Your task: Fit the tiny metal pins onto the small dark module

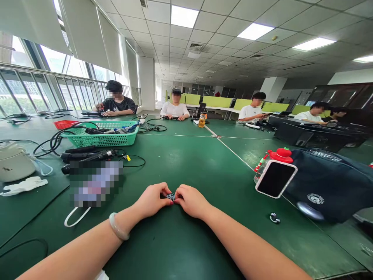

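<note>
A small dark object with pale markings (170, 196) is held between my two hands, just above the green table (175, 155); what it is cannot be made out. My left hand (154, 199) pinches its left side between thumb and fingers, and a pale bangle (119, 227) circles that wrist. From the right, my right hand (190, 200) has its fingers bent and pressed together at the object's right edge. The fingertips of both hands nearly meet around it.
At the left lie a green basket (101, 134) of cables, black devices (87, 155), a blurred pouch (97, 186) and a white bag (14, 161). At the right are a phone (276, 179) against a red-capped bottle (281, 154), a dark bag (332, 182) and earbuds (274, 218). Several people sit beyond.
</note>
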The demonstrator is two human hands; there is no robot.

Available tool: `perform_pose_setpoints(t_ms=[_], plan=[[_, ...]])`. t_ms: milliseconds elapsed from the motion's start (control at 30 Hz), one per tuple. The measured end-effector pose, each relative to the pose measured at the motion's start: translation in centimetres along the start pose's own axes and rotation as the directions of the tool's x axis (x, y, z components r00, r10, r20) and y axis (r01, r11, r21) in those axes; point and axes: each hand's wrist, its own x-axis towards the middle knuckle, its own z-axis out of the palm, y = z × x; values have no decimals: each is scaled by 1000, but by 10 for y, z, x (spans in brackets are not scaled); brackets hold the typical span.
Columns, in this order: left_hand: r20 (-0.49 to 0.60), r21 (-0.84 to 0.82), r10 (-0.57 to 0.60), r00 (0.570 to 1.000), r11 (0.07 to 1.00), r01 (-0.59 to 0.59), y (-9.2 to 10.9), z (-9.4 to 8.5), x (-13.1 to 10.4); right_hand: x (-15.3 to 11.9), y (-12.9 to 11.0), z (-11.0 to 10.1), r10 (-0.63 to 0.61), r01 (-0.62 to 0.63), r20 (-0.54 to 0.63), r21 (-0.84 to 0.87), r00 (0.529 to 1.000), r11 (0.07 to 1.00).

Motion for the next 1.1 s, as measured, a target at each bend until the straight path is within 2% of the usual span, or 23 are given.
perform_pose_setpoints(t_ms=[133,300,367,667,1100], plan=[[16,-10,45,999,999,-44,2,0,-1,-5,4,-7,-29,29,13,49,999,998],[-47,69,53,997,996,-49,4,-2,0,-5,-2,-11,-41,51,-127,80,991,995],[-55,83,66,996,995,-61,4,-1,0,-5,-7,-11,-62,72,-150,62,987,996],[-50,73,121,991,990,-117,5,0,-2,-6,-16,-6,-163,148,-149,-106,975,983],[-50,75,85,995,994,-81,6,-1,-3,-6,-14,-4,-219,189,-153,-192,964,963]])
